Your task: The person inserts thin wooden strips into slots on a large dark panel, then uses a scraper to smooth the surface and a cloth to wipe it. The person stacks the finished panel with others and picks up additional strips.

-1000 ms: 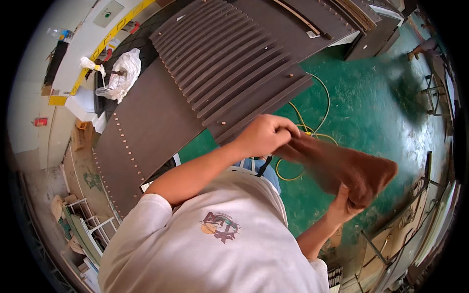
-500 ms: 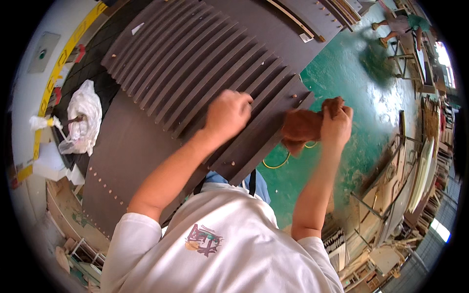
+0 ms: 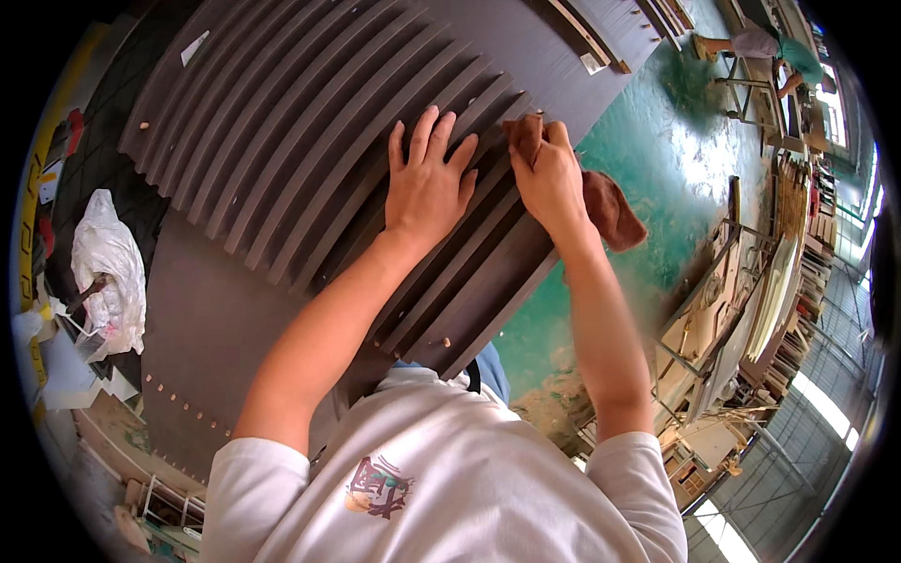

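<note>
Long dark brown boards [image 3: 330,131] lie side by side in a stepped row on a larger dark panel [image 3: 216,291]. My left hand [image 3: 429,180] rests with spread fingers on the boards near the right end of the row. To its right, my right hand [image 3: 549,178] grips a reddish-brown cloth [image 3: 612,208]. One bunched end of the cloth sticks out above the fingers, over the far end of the rightmost boards; the rest hangs past their right edge. A wooden dowel [image 3: 447,342] stands out of the nearest board.
A crumpled white plastic bag [image 3: 111,272] is at the left. Across the green floor [image 3: 648,141], a person in a green top [image 3: 798,58] bends at a workbench. Wood pieces and panels [image 3: 751,291] are stacked along the right. Brown strips [image 3: 577,33] lie on the panel's far part.
My right hand has brought the cloth from beyond the boards' right edge, leftward and away from me, onto their far end. My left hand has opened from a curled shape and spread on the boards.
</note>
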Available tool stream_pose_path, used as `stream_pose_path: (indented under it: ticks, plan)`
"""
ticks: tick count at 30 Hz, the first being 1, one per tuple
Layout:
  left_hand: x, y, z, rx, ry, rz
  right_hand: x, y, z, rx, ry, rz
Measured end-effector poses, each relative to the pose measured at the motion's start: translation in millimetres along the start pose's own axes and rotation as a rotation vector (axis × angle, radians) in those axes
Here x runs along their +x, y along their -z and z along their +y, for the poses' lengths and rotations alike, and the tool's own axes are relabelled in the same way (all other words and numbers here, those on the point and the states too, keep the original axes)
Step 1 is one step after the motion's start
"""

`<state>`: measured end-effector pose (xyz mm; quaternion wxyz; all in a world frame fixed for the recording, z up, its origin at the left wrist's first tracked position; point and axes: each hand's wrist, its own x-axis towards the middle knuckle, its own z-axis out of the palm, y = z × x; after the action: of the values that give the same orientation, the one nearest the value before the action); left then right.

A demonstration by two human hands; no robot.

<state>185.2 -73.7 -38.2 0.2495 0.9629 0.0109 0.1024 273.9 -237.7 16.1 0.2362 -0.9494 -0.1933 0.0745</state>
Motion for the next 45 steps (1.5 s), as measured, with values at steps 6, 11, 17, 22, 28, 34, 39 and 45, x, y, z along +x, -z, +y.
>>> stream_pose_path:
  ticks: [6, 11, 17, 22, 28, 34, 39, 45]
  plan:
    - [2.6, -2.1, -0.1, -0.035, 0.003, -0.018, 12.3, 25.9, 43.5, -0.320, 0.544, -0.192]
    - [0.3, -2.0, -3.1, -0.041, 0.003, -0.025, 42.3, 29.6, 45.7, -0.541, 0.772, -0.422]
    - [0.3, -6.1, -2.0, -0.003, 0.021, -0.053, 57.0, 33.7, 49.2, -0.786, 0.879, -0.440]
    - [0.5, -7.6, -2.4, 0.007, 0.027, -0.058, 59.3, 31.9, 59.5, -0.781, 0.701, -0.478]
    - [3.8, -8.3, -1.7, -0.023, 0.013, -0.002, 102.1, 56.3, 115.1, -0.750, 0.294, -0.039]
    - [2.9, -4.9, -0.3, -0.030, 0.031, -0.034, 50.5, 83.3, 89.7, -0.359, -0.142, 0.198]
    - [4.4, 4.1, 3.7, -0.018, 0.017, -0.018, -13.4, 108.2, 84.6, -0.289, 0.045, 0.344]
    - [6.6, 0.9, 10.0, -0.009, -0.015, 0.022, -53.4, 166.5, 84.8, -0.363, 0.449, 0.462]
